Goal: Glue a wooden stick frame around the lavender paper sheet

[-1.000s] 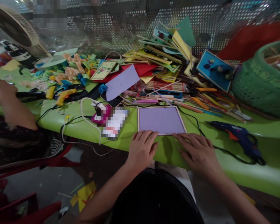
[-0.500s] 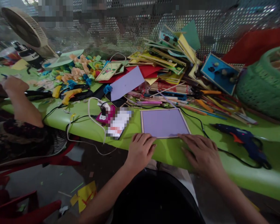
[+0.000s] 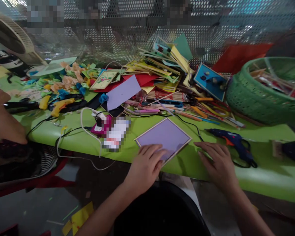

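A purple card with a pale wooden frame (image 3: pixel 165 135) lies turned at an angle near the front edge of the green table (image 3: pixel 204 164). My left hand (image 3: pixel 145 165) rests on the card's near corner, fingers bent and pressing down on it. Just right of the card, my right hand (image 3: pixel 217 162) lies flat on the table with its fingers spread, apart from the frame. A blue glue gun (image 3: pixel 232 139) with an orange trigger lies a little beyond my right hand, its black cord running past the card.
Another person's arm (image 3: pixel 1 118) rests on the table at the far left. Stacked coloured cards (image 3: pixel 162 65), pens and sticks crowd the back. A green basket (image 3: pixel 260 91) stands at the right, a fan (image 3: pixel 7 36) at the back left. Cables and yellow glue guns (image 3: pixel 61 105) lie left of centre.
The purple card has been turned from square to diagonal under my left hand. My right hand has come off the card's edge onto the table.
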Motion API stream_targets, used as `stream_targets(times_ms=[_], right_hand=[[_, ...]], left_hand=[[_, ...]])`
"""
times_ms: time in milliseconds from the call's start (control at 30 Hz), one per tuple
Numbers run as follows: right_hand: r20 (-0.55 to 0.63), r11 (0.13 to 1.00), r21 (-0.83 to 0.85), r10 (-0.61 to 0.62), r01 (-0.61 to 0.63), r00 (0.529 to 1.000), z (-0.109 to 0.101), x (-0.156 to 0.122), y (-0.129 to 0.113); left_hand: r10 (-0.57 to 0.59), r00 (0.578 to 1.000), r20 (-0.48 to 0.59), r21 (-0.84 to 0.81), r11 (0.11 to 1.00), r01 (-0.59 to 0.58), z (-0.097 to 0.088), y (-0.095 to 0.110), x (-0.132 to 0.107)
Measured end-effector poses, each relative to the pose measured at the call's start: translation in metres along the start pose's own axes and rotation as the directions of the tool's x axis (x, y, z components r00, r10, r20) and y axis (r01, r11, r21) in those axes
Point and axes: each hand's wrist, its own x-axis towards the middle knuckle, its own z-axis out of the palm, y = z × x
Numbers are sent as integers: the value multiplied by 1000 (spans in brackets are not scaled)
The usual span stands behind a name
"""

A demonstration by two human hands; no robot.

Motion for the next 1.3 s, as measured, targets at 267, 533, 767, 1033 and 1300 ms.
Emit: stream_targets(times_ms=[267, 533, 767, 1033, 1300], right_hand=[[189, 998, -3, -62, 64, 980, 2, -4, -16], [274, 990, -66, -101, 124, 956, 8, 0, -23], [299, 980, -154, -77, 128, 951, 20, 15, -22], [265, 990, 53, -139, 130, 954, 16, 8, -17], [237, 986, -87, -121, 145, 964, 23, 17, -3]], left_hand=[[-124, 992, 25, 307, 945, 111, 1, -40, 10], [-185, 980, 77, 311, 938, 153, -17, -13, -26], [-82, 988, 135, 39, 996, 77, -27, 14, -47], [-63, 994, 86, 97, 994, 55, -28, -9, 29], [-153, 974, 166, 335, 938, 91, 3, -43, 79]])
